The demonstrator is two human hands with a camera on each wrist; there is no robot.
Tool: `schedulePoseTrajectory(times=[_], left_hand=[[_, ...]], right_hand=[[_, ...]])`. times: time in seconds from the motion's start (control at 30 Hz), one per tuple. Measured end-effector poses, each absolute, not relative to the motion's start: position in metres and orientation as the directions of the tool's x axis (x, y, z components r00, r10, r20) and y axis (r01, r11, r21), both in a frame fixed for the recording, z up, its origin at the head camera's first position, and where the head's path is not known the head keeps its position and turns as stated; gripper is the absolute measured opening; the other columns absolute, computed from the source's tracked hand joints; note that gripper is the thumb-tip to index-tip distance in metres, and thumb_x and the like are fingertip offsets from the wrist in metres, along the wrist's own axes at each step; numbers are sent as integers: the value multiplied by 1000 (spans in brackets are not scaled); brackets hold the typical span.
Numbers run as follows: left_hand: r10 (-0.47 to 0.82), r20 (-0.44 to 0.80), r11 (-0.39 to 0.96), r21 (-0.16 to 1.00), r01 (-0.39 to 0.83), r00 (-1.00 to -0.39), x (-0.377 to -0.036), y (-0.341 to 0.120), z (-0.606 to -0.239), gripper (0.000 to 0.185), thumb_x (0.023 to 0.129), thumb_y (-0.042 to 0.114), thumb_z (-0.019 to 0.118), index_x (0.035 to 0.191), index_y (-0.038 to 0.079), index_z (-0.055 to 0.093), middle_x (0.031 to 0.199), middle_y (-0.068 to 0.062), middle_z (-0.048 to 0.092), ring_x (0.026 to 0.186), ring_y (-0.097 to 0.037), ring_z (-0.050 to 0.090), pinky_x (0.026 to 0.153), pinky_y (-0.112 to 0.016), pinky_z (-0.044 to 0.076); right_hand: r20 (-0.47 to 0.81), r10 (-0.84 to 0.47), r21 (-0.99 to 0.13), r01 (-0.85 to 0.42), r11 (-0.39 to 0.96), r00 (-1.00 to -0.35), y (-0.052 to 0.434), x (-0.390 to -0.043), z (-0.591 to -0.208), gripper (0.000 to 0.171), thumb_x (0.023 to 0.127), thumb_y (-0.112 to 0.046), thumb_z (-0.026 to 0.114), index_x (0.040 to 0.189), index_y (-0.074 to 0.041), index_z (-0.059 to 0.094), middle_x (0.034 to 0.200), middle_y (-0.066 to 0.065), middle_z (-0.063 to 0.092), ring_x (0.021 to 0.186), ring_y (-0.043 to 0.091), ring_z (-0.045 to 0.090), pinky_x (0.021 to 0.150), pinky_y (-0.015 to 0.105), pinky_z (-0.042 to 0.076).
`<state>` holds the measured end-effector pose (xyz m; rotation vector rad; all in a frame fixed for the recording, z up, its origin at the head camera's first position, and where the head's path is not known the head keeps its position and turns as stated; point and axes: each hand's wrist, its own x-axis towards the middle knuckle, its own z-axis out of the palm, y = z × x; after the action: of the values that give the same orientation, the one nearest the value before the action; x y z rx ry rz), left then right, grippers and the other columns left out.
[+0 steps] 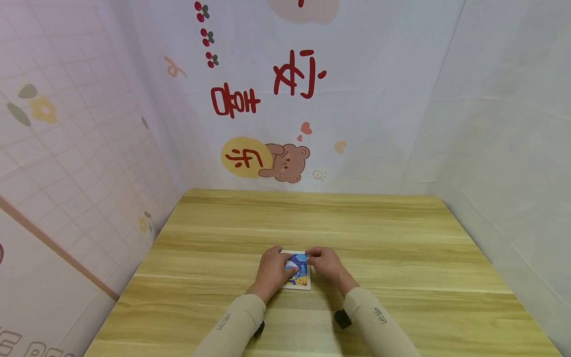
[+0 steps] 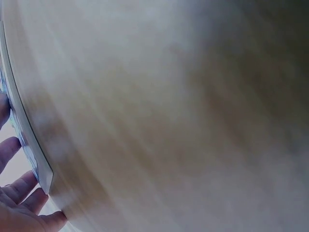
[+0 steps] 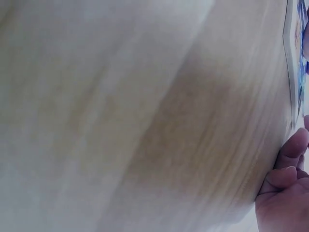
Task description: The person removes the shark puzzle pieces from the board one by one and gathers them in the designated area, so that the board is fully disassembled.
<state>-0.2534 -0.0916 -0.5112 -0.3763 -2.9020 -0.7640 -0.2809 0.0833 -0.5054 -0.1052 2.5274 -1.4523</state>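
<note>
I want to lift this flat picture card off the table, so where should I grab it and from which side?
Probably by its bare near-right corner, coming from the right. The picture card lies flat on the wooden table, and the left hand covers its left side while the right hand rests at its far-right edge.

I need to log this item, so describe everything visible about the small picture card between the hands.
The small, flat, white-bordered picture card lies face up on the light wooden table, near its front middle. Its print is mostly blue with a yellow patch at the near corner; the image is too small to read. It looks like thin card. The left hand covers its left part, and the right hand touches its far right edge.
</note>
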Motion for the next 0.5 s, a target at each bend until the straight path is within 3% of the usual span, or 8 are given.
schedulePoseTrajectory(times=[0.27,0.5], left_hand=[[210,180,843,464,272,-961,-254,-91,-512,40,77,33,71,107,8,68,117,-18,54,111,-35,46,96,-46,31],[217,197,837,466,286,-956,-253,-91,-513,40,76,32,72,106,6,68,116,-20,54,110,-36,46,95,-47,31]], right_hand=[[-167,-186,-885,64,461,-968,86,-282,-508,24,81,-9,64,104,-2,66,100,8,64,91,18,56,79,35,45],[-109,-190,-891,12,454,-976,84,-280,-511,27,79,-5,67,105,-1,65,91,6,64,82,17,56,67,29,47]])
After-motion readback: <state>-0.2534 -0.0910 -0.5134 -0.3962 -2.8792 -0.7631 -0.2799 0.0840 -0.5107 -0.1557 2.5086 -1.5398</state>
